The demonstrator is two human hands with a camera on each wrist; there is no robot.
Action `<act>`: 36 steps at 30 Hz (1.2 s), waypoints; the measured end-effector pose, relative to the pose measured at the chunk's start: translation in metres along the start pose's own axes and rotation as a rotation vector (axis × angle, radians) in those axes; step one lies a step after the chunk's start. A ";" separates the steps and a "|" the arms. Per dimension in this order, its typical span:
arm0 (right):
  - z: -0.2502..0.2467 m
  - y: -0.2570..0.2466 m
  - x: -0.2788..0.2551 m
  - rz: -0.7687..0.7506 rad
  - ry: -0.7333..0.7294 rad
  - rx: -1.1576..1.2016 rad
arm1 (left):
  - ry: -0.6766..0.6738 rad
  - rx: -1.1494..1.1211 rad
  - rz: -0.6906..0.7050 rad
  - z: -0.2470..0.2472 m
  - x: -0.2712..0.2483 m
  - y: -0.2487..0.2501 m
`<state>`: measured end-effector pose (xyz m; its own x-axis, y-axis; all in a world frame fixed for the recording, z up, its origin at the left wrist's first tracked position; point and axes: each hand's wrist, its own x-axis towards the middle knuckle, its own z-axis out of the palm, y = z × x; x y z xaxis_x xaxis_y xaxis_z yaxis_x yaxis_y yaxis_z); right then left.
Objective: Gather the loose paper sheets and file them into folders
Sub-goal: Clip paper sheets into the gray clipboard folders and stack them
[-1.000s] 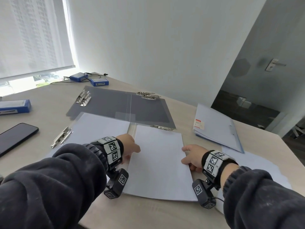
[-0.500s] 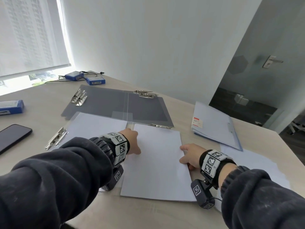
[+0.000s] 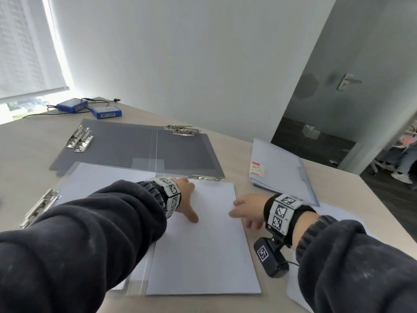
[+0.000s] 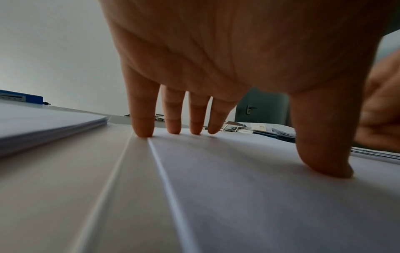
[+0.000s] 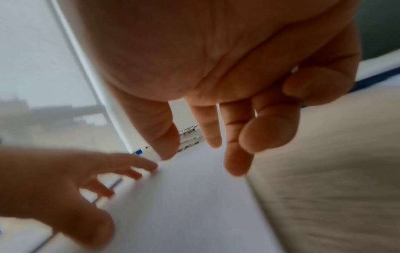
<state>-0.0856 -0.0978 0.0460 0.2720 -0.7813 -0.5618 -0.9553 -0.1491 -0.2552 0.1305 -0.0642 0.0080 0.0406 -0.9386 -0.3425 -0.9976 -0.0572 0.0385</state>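
Lying lengthwise away from you in the clear folder (image 3: 74, 175) on the worktop (image 3: 27, 141), paper stack (image 3: 203, 245) sits between your grips: left hand (image 3: 186, 199) pressing flat-fingered, right hand (image 3: 247, 207) loose at its right edge, holding nothing.

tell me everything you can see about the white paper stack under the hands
The white paper stack is a thin pile of plain, blank-looking sheets, its edges roughly squared. It lies flat on the right half of a clear open folder on the table, its far edge just short of a metal clip. The left hand presses on its far left part with straight fingertips and thumb. The right hand is at its right edge; whether those fingers touch it is unclear.
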 end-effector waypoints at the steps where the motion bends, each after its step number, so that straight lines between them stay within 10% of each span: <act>1: -0.003 -0.003 0.003 -0.017 0.033 0.108 | -0.003 0.010 0.000 -0.001 0.001 0.000; 6: 0.007 -0.019 0.034 -0.054 0.148 0.913 | -0.019 0.054 0.011 -0.001 0.003 -0.001; 10: 0.016 -0.033 0.059 -0.057 0.235 1.006 | -0.022 0.060 0.007 0.000 0.004 -0.001; 21: 0.001 -0.081 0.076 -0.311 0.207 0.325 | -0.018 0.071 0.024 0.000 0.003 -0.003; 36: 0.010 -0.107 0.096 -0.191 0.111 -0.618 | -0.030 0.067 0.044 -0.006 -0.008 0.001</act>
<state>0.0444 -0.1510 0.0113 0.4614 -0.7595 -0.4585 -0.7908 -0.5864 0.1754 0.1292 -0.0593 0.0167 -0.0040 -0.9292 -0.3695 -0.9999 0.0075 -0.0081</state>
